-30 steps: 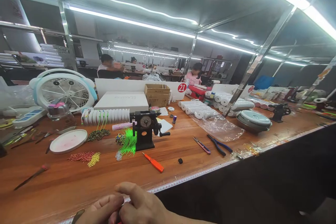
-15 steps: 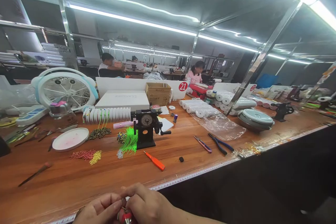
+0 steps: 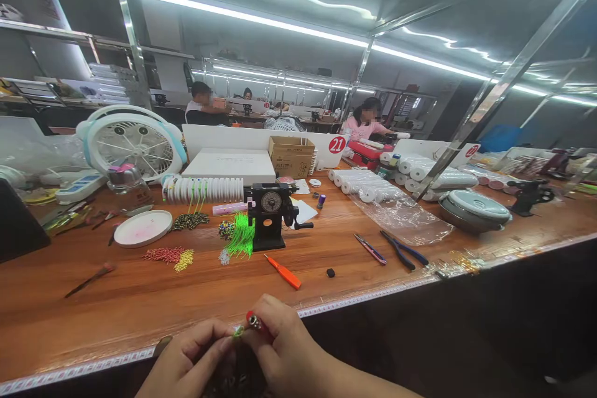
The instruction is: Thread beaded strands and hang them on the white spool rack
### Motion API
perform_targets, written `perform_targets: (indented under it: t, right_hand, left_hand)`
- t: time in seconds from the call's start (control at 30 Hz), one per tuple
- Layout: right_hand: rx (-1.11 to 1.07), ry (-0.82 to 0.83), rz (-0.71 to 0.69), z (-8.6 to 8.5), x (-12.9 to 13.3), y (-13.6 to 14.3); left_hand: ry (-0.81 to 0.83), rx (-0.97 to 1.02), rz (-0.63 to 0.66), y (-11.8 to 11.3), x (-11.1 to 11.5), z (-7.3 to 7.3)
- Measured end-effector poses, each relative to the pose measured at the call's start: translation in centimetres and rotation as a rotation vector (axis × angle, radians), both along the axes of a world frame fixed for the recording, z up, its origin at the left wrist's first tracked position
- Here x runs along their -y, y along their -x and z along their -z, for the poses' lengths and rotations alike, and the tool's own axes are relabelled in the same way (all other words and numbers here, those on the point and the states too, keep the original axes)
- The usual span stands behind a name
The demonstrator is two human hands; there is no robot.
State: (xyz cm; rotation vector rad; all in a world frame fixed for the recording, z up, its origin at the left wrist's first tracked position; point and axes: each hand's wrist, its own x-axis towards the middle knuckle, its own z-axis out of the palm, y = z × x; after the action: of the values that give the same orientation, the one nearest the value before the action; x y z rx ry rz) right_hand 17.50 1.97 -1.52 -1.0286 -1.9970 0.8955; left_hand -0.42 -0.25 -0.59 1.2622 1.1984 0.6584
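- L hand [image 3: 189, 354]: fingertips pinched on thin green strand [image 3: 238, 331], a small bright tangle betw. both hands at 6 o'clk.
- R hand [image 3: 291, 348]: fingers closed on red tool [image 3: 254, 321] w/ shiny metal end, right by strand.
- Brown wood bench [image 3: 209, 298], white measuring strip [image 3: 354, 298] along near edge.
- From hands: orange screwdriver [image 3: 286, 274] 1 o'clk.
- White dish [image 3: 149, 224] 10–11 o'clk, pink residue inside.
- Black winder [image 3: 270, 230] approx. 12.
- Lidded bowl [image 3: 478, 205] 2 o'clk, contents hidden.
- Cardboard box [image 3: 291, 165] past winder, can't tell contents.
- Person in pink [image 3: 357, 130] 1 o'clk; strip lights [image 3: 252, 17] overhead.
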Motion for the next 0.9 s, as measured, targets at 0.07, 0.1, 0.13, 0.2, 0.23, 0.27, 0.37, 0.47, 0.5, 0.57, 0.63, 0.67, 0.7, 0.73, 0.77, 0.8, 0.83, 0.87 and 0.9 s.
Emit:
perform_targets:
  t: [0.07, 0.1, 0.13, 0.2, 0.23, 0.27, 0.37, 0.47, 0.5, 0.57, 0.63, 0.67, 0.7, 0.73, 0.77, 0.8, 0.83, 0.87, 0.9]
  right_hand:
    - [-0.017, -0.004, 0.035, 0.2, 0.0, 0.3]
    - [-0.023, -0.027, 0.04, 0.3, 0.0, 0.4]
    - [-0.03, -0.06, 0.041, 0.5, 0.0, 0.5]
    - [-0.053, -0.138, 0.032, 0.9, 0.0, 0.7]
    - [-0.062, -0.177, 0.028, 1.1, 0.0, 0.8]
    - [-0.064, -0.214, 0.03, 1.3, 0.1, 0.9]
    - [-0.012, -0.315, 0.058, 2.0, 0.1, 1.2]
    - [0.056, -0.406, 0.056, 2.5, 0.2, 1.3]
    - [0.067, -0.425, 0.046, 2.6, 0.2, 1.3]
    - [0.053, -0.401, 0.036, 2.3, 0.2, 1.2]
    - [0.009, -0.294, 0.057, 1.8, 0.2, 0.9]
    - [-0.007, -0.23, 0.071, 1.6, 0.2, 0.8]
    - [-0.013, -0.171, 0.08, 1.3, 0.2, 0.7]
    - [-0.008, -0.124, 0.082, 1.0, 0.2, 0.6]
    - [0.004, -0.09, 0.077, 0.8, 0.2, 0.6]
    - [0.017, -0.063, 0.07, 0.7, 0.2, 0.5]
    - [0.026, -0.037, 0.064, 0.5, 0.2, 0.5]
    - [0.03, -0.01, 0.065, 0.4, 0.2, 0.5]
    - [0.033, 0.016, 0.075, 0.3, 0.2, 0.5]
  left_hand:
    - [-0.045, -0.051, -0.05, -0.1, 0.0, 0.2]
    - [-0.049, -0.065, -0.069, -0.2, 0.0, 0.3]
    - [-0.037, -0.065, -0.086, -0.3, 0.0, 0.4]
    - [0.021, -0.034, -0.118, -0.4, 0.1, 0.6]
    - [0.05, -0.014, -0.133, -0.5, 0.1, 0.7]
    - [0.071, 0.008, -0.148, -0.6, 0.0, 0.7]
    - [0.113, 0.069, -0.192, -0.8, -0.2, 0.9]
    - [0.171, 0.171, -0.235, -1.1, -0.5, 1.0]
    - [0.188, 0.204, -0.245, -1.2, -0.5, 1.0]
    - [0.195, 0.227, -0.251, -1.2, -0.5, 0.9]
    - [0.14, 0.172, -0.23, -1.3, -0.4, 0.5]
    - [0.096, 0.124, -0.212, -1.3, -0.3, 0.3]
    - [0.051, 0.073, -0.186, -1.3, -0.2, 0.1]
    - [0.013, 0.026, -0.156, -1.3, -0.1, 0.0]
    - [-0.012, -0.013, -0.133, -1.3, -0.1, -0.2]
    - [-0.023, -0.037, -0.117, -1.3, -0.1, -0.2]
    - [-0.025, -0.043, -0.108, -1.3, 0.0, -0.2]
    - [-0.019, -0.035, -0.105, -1.3, 0.0, -0.1]
    - [-0.004, -0.021, -0.109, -1.3, 0.0, 0.1]
